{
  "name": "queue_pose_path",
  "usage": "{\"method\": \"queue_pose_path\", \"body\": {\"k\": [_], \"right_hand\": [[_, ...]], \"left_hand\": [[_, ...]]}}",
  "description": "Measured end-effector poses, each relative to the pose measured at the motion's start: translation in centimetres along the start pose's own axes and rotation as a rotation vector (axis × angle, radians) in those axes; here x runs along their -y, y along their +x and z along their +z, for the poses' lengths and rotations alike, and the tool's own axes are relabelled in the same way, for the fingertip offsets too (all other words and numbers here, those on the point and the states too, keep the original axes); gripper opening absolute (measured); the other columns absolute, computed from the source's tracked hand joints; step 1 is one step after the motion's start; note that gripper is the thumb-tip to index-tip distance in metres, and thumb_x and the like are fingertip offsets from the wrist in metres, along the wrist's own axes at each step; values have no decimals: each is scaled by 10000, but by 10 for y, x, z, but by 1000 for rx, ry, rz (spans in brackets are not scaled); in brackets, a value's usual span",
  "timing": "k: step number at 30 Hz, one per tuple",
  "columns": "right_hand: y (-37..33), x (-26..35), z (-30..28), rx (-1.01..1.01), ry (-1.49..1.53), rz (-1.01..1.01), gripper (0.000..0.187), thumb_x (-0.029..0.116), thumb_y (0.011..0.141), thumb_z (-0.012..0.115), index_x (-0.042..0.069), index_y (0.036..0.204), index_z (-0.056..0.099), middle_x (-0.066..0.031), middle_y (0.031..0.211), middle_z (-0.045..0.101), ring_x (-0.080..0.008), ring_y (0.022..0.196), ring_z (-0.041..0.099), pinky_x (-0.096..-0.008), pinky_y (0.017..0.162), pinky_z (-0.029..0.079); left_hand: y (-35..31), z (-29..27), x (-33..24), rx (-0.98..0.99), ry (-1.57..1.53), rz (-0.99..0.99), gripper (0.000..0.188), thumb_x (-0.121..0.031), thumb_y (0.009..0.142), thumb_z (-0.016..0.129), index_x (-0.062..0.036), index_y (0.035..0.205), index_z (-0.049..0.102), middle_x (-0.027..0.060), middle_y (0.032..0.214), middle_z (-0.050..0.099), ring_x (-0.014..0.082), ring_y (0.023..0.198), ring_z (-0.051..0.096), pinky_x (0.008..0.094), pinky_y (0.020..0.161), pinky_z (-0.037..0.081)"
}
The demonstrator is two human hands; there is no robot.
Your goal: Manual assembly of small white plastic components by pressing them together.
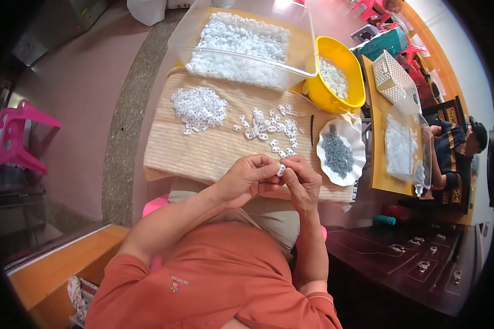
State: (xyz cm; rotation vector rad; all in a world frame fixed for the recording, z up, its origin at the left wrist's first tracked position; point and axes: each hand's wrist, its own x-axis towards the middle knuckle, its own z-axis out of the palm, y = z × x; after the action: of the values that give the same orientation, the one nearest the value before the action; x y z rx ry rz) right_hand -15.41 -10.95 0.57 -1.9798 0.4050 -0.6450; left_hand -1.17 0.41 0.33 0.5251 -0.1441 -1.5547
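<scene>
Both my hands meet over the near edge of the cloth-covered table. Between my fingertips is a small white plastic part [281, 170] with dark holes. My left hand [251, 176] pinches it from the left, and my right hand [302, 182] grips it from the right. Just beyond my fingers lie several loose white parts [263, 126] of the same kind. A larger heap of white parts [199, 108] sits to the left. To the right, a white scalloped dish [358, 143] holds small grey pieces [337, 152].
A clear plastic bin [241, 61] full of white parts stands at the table's far side. Beside it is a yellow basin [359, 82] with more. A thin black stick [312, 130] lies near the dish. At right, another person [453, 145] sits by a second table [376, 164].
</scene>
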Motion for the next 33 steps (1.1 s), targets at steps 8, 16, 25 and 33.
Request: {"method": "queue_pose_path", "body": {"k": [8,16,25,33], "right_hand": [[-4,4,2,-43,85,24,292,18,796,706,-22,1077,641,-115,1038,569,-108,817,555,-200,656,462],[-3,20,4,-99,-38,-4,330,102,692,760,61,998,645,-88,933,612,-185,727,602,-286,634,486],[0,17,2,-118,-25,26,284,133,710,748,30,957,653,-98,944,620,-203,766,610,-301,660,492],[1,8,-2,-17,26,84,220,-77,798,661,-44,1012,620,-115,998,587,-131,815,597,-227,696,497]], "left_hand": [[-3,2,1,12,-16,-3,132,-174,895,628,-56,946,598,30,882,618,117,804,618,275,721,558],[-1,0,2,54,-42,-40,99,-123,880,641,-62,923,574,20,873,611,121,808,614,315,760,547],[3,0,3,81,-56,-16,112,-161,887,634,-56,906,599,36,889,623,123,828,618,317,803,551],[5,-7,5,-7,73,0,123,-137,896,625,-34,958,603,47,907,622,124,807,614,259,749,536]]}}
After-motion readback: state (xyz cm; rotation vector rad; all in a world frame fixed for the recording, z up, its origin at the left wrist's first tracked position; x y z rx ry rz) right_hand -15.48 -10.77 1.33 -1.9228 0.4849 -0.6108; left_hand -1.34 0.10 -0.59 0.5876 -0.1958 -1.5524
